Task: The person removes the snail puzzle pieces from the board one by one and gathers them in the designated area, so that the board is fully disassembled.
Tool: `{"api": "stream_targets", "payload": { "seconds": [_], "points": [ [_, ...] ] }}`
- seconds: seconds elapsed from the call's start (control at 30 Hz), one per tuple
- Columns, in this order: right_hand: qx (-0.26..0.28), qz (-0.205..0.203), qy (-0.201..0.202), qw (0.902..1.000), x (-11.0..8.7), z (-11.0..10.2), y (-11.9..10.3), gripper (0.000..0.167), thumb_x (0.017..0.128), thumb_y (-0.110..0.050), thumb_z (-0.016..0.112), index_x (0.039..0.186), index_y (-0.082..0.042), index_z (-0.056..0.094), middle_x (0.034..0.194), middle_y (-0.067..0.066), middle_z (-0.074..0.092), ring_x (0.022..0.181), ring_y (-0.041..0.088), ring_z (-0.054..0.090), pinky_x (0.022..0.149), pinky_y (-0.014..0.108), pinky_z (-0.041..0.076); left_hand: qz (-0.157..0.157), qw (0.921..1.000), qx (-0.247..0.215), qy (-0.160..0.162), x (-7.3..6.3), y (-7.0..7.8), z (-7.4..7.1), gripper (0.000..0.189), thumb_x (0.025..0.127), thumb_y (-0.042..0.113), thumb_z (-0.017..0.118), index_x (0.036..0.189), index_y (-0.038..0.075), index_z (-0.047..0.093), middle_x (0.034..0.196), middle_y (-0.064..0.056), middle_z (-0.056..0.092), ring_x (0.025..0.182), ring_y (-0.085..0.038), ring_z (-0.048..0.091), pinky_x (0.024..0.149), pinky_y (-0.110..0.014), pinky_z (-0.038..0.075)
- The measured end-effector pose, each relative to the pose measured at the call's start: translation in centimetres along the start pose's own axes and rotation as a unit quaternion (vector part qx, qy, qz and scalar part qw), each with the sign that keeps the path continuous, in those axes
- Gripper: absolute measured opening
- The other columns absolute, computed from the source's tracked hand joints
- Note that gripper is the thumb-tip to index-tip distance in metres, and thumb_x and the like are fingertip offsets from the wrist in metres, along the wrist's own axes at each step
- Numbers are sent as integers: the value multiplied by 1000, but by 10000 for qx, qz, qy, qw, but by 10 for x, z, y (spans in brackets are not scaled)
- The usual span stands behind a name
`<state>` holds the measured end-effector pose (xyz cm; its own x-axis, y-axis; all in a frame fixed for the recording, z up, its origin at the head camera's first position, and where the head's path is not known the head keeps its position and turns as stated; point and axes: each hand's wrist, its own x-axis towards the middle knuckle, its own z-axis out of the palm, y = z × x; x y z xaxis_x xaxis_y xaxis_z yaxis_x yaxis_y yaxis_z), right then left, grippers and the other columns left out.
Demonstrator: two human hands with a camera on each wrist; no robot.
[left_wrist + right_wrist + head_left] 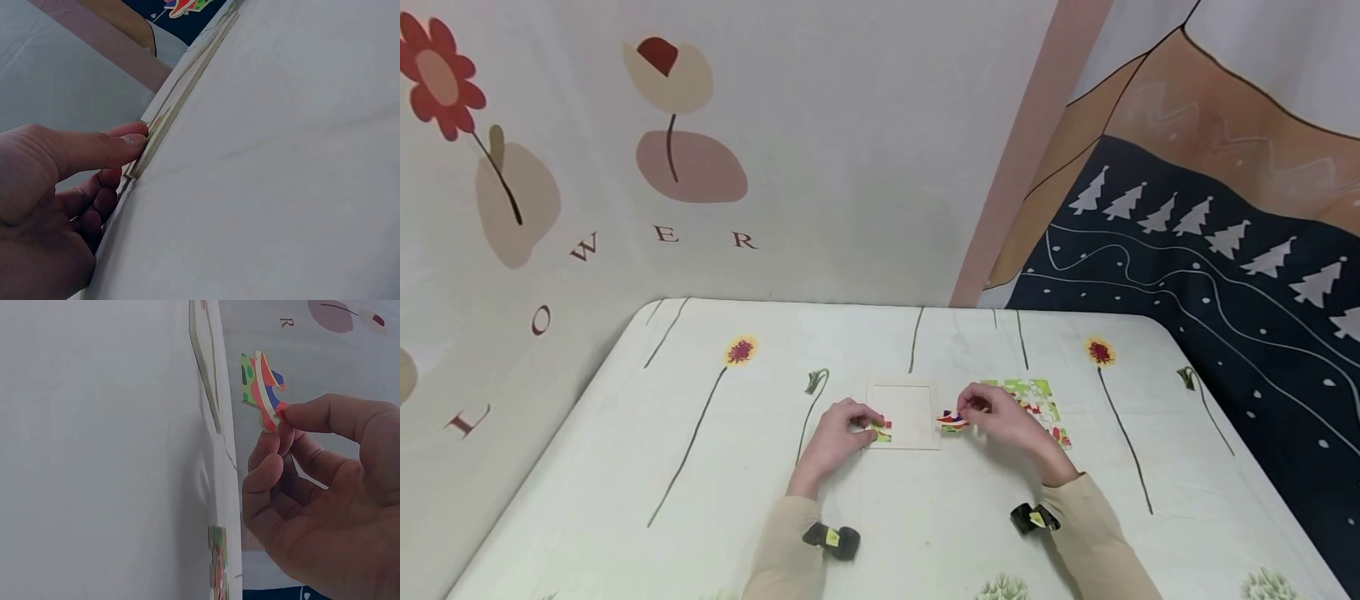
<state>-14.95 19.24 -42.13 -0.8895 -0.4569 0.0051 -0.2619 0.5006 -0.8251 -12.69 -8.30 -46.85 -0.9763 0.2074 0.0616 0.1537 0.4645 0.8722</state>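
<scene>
A shallow pale puzzle tray with a thin raised rim lies flat on the table. At its lower left corner sits a small green, yellow and red jigsaw piece. My left hand has thumb and forefinger on that piece, right at the tray's rim; in the left wrist view the fingertips largely hide it. Between thumb and fingers, my right hand pinches another jigsaw piece, red, white, blue and green, raised above the table just right of the tray.
A patch of colourful jigsaw pieces, mostly green and red, lies to the right, partly behind the right hand. The white flower-print cloth covers the table, and fabric hangings rise behind it. Black wrist cameras sit at both sleeves.
</scene>
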Motion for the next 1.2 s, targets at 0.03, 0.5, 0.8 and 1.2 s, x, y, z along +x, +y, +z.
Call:
{"api": "stream_targets", "payload": {
  "seconds": [0.03, 0.5, 0.8, 1.2],
  "points": [
    [8, 11, 5, 10000, -1, -1, 1, 6, 89, 5, 56, 92, 5, 61, 87, 8, 59, 80, 20, 52, 72, 30, 43, -4, 10000, -3, -4, 0, 0, 0, 18, 79, -6, 69, 91, 6, 74, 83, 0, 55, 80, -17, 50, 76, -35, 41],
    [86, 37, 22, 10000, -13, -18, 29, 9, 94, 2, 53, 89, -3, 58, 83, 4, 55, 87, 22, 52, 74, 27, 39, 106, 9999, 48, 5, -1, 1, 0, 18, 78, -7, 69, 90, 6, 74, 81, -2, 55, 80, -18, 50, 75, -35, 40],
    [-42, 214, -16, 9998, -20, -25, 34, 7, 94, 7, 51, 94, 6, 58, 86, 10, 57, 74, 16, 49, 65, 25, 40, 123, 9999, -1, 1, -1, 3, -1, 18, 78, -8, 68, 89, 6, 73, 80, -3, 55, 79, -19, 48, 75, -34, 38],
    [-84, 231, -41, 9997, -32, -42, 41, 5, 94, 2, 54, 95, 2, 59, 88, 6, 56, 77, 17, 48, 65, 26, 41, 133, 9999, 37, -7, -1, 3, -1, 18, 78, -8, 68, 90, 5, 73, 80, -3, 55, 79, -20, 49, 74, -34, 38]
  ]
}}
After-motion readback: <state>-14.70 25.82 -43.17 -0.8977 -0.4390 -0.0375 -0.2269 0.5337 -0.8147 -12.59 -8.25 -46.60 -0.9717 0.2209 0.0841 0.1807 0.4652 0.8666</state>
